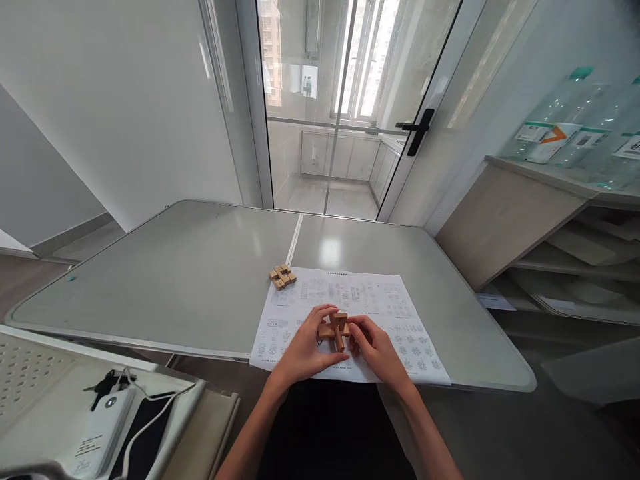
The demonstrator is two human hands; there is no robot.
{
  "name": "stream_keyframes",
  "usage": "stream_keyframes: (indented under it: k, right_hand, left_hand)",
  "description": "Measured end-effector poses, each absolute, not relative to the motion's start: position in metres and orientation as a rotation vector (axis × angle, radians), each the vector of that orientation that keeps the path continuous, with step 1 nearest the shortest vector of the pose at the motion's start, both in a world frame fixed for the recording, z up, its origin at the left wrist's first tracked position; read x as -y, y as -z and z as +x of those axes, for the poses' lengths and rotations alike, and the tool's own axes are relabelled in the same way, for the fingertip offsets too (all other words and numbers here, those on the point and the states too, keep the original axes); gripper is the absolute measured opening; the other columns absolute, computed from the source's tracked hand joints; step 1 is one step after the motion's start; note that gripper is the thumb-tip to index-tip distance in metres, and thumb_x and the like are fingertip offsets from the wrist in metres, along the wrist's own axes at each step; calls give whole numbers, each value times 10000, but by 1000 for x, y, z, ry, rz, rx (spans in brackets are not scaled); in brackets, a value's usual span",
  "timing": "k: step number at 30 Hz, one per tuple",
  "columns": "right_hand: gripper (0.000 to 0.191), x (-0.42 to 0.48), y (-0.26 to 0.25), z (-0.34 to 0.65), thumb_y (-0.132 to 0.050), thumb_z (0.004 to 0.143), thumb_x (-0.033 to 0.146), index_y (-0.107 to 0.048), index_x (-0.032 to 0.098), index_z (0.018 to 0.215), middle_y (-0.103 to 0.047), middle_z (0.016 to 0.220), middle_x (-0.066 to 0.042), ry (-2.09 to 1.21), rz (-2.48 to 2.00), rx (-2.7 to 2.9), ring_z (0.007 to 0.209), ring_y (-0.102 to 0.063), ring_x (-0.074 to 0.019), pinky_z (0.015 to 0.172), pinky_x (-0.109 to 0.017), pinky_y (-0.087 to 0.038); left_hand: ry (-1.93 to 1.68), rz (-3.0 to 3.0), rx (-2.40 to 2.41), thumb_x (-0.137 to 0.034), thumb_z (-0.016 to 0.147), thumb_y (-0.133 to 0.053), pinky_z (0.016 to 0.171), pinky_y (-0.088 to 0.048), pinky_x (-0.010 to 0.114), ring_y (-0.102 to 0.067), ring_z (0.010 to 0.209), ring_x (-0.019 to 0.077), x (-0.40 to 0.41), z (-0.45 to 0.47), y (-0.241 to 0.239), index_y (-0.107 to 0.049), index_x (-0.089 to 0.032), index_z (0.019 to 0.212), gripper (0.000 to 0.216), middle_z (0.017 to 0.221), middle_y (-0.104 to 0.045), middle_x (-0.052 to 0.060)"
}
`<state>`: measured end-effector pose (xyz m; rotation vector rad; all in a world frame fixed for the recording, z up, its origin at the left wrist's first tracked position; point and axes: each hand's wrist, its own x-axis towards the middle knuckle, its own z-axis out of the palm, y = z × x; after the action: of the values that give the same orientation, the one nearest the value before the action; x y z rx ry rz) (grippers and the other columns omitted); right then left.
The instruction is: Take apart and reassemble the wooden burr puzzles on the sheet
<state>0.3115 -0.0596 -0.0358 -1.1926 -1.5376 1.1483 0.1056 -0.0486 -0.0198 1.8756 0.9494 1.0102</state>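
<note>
At the near left, beside the table, a pale plastic tray (47, 407) holds a white power bank (103, 430), a white cable (131, 445), a dark bunch of keys (104, 387) and a flat black object (144, 411). Dark clothing (337, 427) fills the lap, with both forearms reaching past it to the table's near edge.

The left hand (313, 345) is spread in a wide curve around a reddish-brown wooden burr puzzle (339, 337), its fingers at the left and far sides and its thumb stretched along the near side; whether it clasps the puzzle or merely steadies it cannot be told. The right hand (374, 347) is more closed, its thumb and forefinger pinching the puzzle's right end, the other fingers tucked beneath. One stick of the puzzle points toward the lap.

Under the hands lies a printed instruction sheet (310, 313), covered in small diagrams. A pale wooden block puzzle (283, 277) sits at its far left corner, well apart from both hands. The grey-topped table (200, 267) stretches beyond, crossed by a white seam.

To the right, clear plastic bottles (585, 140) stand on a wooden shelf unit (525, 213). Farthest off is a glazed door (333, 127) with a black handle (420, 132).
</note>
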Motion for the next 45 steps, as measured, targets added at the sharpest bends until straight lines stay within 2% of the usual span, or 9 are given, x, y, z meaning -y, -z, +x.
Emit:
stream_keyframes:
  k: [12,20,25,31,40,45]
  right_hand:
    - [378,59,37,309,-481,1041,577,-641,238,1084,-565,719,12,-1135,-1208,1536,613,-511,-180,603,-314,-442]
    - [391,56,42,306,-501,1011,626,-620,259,1069,-543,635,29,-1130,-1245,1393,520,-492,-174,534,-307,-431]
    - [424,56,42,307,-535,980,662,-606,258,1087,-573,667,22,-1177,-1241,1273,515,-522,-177,530,-317,-463]
    - [393,56,42,312,-568,986,610,-595,247,1134,-596,709,25,-1233,-1163,1087,515,-520,-148,518,-305,-497]
    - [399,54,46,314,-600,973,606,-610,242,1136,-619,737,18,-1220,-1145,1019,515,-529,-142,500,-301,-489]
    - [362,55,43,312,-616,967,585,-622,254,1112,-618,748,20,-1207,-1147,1022,553,-534,-147,507,-296,-498]
  left_hand:
    - [-999,1902,-958,-316,766,-882,1137,-482,517,-535,1357,330,50,106,21,-474,-324,1450,796,1504,-472,97]
    - [-1027,1914,-1007,-158,828,-743,1208,-415,509,-422,1458,303,51,103,16,-435,-341,1470,735,1519,-414,89]
    - [-1062,1886,-1038,-226,816,-801,1172,-449,510,-470,1416,307,50,104,16,-447,-334,1454,738,1503,-451,85]
    - [-1139,1872,-1119,-283,833,-813,1138,-471,484,-478,1411,304,49,104,19,-462,-350,1441,705,1502,-463,73]
    - [-1267,1820,-1424,-213,840,-790,1214,-385,513,-440,1443,300,45,113,32,-463,-312,1402,658,1482,-449,84]
    - [-1228,1852,-1478,-208,868,-746,1216,-385,529,-413,1470,311,45,116,38,-446,-311,1423,639,1514,-425,91]
